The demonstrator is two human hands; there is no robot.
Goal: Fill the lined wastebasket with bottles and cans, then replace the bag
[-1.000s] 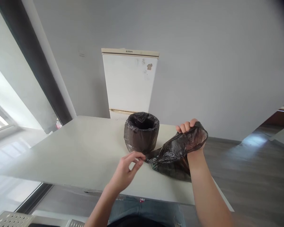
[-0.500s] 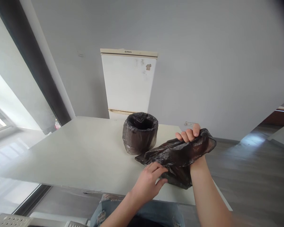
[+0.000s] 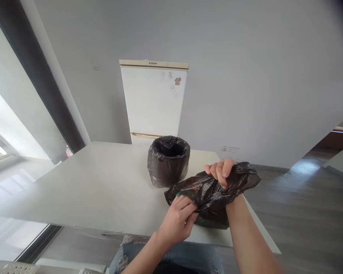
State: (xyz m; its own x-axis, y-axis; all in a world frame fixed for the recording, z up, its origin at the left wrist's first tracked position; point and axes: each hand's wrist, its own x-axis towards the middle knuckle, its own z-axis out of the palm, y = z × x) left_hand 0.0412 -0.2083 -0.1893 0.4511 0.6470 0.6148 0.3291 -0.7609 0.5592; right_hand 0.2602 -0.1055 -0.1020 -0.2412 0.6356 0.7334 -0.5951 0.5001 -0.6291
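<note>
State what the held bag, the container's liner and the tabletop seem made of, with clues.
Held bag: seemingly thin, glossy black plastic film, by its sharp, shiny creases.
Liner: apparently similar film, wrinkled and translucent near its lower edge.
Tabletop: perhaps laminate or painted board; smooth and pale with soft sheen, no grain showing.

Dark lettering (image 3: 153, 63), on the refrigerator (image 3: 151, 101), too small to read
</note>
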